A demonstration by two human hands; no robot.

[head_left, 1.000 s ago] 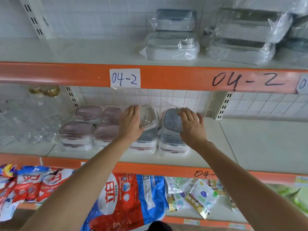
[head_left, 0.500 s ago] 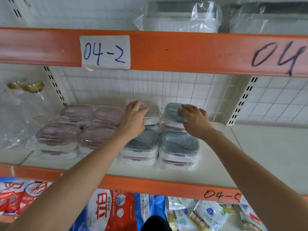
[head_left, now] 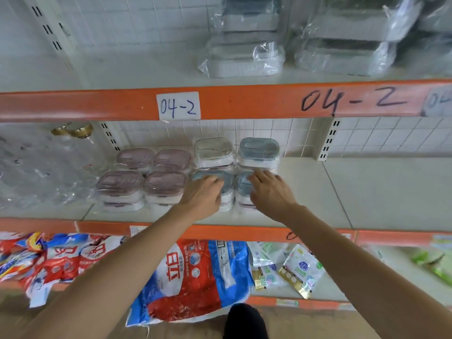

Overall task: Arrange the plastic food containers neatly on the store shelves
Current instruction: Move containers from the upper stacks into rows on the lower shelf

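Shrink-wrapped stacks of plastic food containers stand in two rows on the middle shelf (head_left: pixel 367 192). Several pink-lidded stacks (head_left: pixel 163 185) fill the left side. In the back row sit a pale-lidded stack (head_left: pixel 213 150) and a blue-lidded stack (head_left: pixel 259 149). My left hand (head_left: pixel 204 196) lies flat on the front left blue-lidded stack (head_left: pixel 226 183), fingers apart. My right hand (head_left: pixel 270 192) rests the same way on the front right blue-lidded stack (head_left: pixel 242 185). Neither hand grips anything.
Larger wrapped grey containers (head_left: pixel 244 57) sit on the upper shelf above the orange beam (head_left: pixel 244 104) labelled 04-2. Clear jars with gold lids (head_left: pixel 73 133) stand at the left. Detergent bags (head_left: pixel 190 277) and sachets (head_left: pixel 293 270) lie on the lower shelf.
Both hands have drawn back from the back-row stacks onto the front-row blue-lidded stacks. The view has pulled back, showing the upper shelf again.
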